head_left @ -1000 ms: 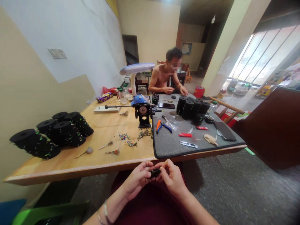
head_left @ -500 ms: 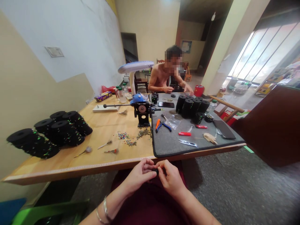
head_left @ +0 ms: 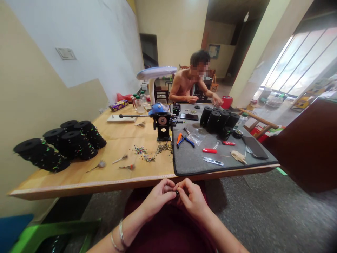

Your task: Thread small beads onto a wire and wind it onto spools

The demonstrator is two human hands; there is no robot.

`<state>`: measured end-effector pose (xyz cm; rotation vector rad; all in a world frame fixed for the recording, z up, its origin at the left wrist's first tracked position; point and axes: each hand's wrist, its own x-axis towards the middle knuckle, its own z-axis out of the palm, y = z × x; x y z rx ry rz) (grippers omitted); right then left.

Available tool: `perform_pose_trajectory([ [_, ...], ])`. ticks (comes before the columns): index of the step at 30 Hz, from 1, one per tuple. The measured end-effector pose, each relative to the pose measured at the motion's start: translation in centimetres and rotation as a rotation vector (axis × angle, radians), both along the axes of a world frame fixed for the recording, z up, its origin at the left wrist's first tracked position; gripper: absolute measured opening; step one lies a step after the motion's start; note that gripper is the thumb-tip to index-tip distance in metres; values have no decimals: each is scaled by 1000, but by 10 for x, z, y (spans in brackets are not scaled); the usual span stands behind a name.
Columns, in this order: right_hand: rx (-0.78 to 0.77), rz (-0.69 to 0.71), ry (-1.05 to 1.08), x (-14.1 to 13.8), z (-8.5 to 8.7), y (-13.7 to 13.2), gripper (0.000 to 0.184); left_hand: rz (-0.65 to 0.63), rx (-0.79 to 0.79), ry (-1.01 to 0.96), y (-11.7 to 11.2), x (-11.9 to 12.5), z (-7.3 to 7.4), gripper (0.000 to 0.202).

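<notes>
Just below the table's front edge, over my lap, my left hand [head_left: 160, 195] and my right hand [head_left: 191, 196] meet at their fingertips. Pinched between them is a small dark piece [head_left: 177, 193], mostly covered by the fingers; its kind cannot be made out. The left fingers curl around it with the thumb along the near side. From the other side, the right thumb and forefinger press on it. Nearest on the table are thread snips [head_left: 212, 161], a red-handled tool [head_left: 209, 150] and pliers with orange and blue handles [head_left: 185, 141], all on a grey mat [head_left: 189, 165].
Stacked black foam discs [head_left: 79, 144] with green bits stand left; more black stacks [head_left: 220, 117] stand on the mat. A black hand-cranked device [head_left: 163, 127] and a lamp [head_left: 155, 72] occupy the middle. Small beads [head_left: 140, 150] lie loose. Across the table sits a person [head_left: 181, 84].
My view has turned slightly left, so the table appears shifted right. My fingertips have shifted a little around the small dark piece. The person opposite keeps reaching over the table's far side.
</notes>
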<state>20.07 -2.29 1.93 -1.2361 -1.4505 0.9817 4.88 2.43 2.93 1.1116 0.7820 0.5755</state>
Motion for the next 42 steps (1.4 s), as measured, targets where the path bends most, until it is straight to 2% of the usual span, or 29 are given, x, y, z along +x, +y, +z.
perform_pose_trajectory([
  [5, 38, 2, -51, -4, 2, -1, 14, 9, -9, -38, 0, -1, -4, 23],
  [9, -31, 6, 74, -6, -1, 2, 18, 64, 13, -38, -2, -4, -7, 18],
  [13, -52, -121, 175, 2, -8, 11, 24, 88, -34, -41, -3, -9, -7, 16],
  [16, -18, -232, 153, 11, -10, 21, 25, 90, -62, -74, -3, -15, -5, 15],
  [20, 88, -272, -108, 11, -10, 38, 21, 146, 13, -119, -3, -25, -6, 16],
  [25, 203, -140, -509, -7, -12, 67, 10, 275, 64, -179, -1, -47, -7, 15],
  [28, 214, -104, -588, -25, -8, 86, 10, 351, 48, -198, -2, -63, -5, 16],
  [34, 193, -3, -843, -61, 15, 140, 10, 474, -39, -271, -9, -87, -6, 22],
  [38, 171, 14, -933, -70, 23, 177, 12, 523, -59, -295, -8, -94, -14, 30],
  [42, 118, 53, -1012, -71, 23, 198, 13, 529, -63, -311, -7, -97, -15, 31],
])
